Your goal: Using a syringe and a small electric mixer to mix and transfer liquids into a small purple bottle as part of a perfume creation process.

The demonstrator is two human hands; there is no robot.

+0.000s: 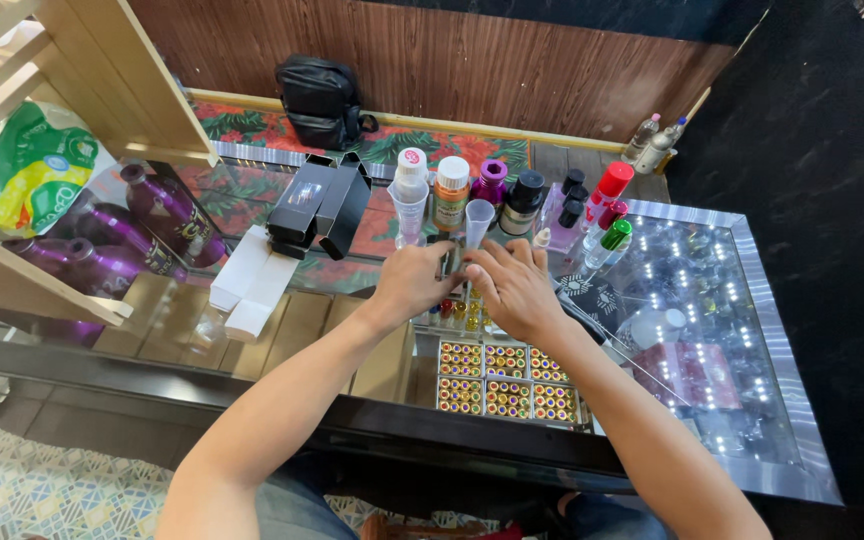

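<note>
Both hands meet over the glass counter (pixel 752 300). The left hand (pixel 414 282) has its fingers closed around a small dark bottle (pixel 446 262), holding it upright just above the glass. The right hand (pixel 514 288) rests beside it, fingers curled near the bottle; whether they grip anything cannot be told. A clear measuring cylinder (pixel 477 222) stands directly behind, touching distance away (likely kept close for pouring). A row of capped bottles, including an orange-labelled bottle (pixel 451 192), lines the back. Black boxes (pixel 317 205) sit to the left.

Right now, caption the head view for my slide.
Both hands, left and right, grip a small object on a glass counter beside bottles.
</note>
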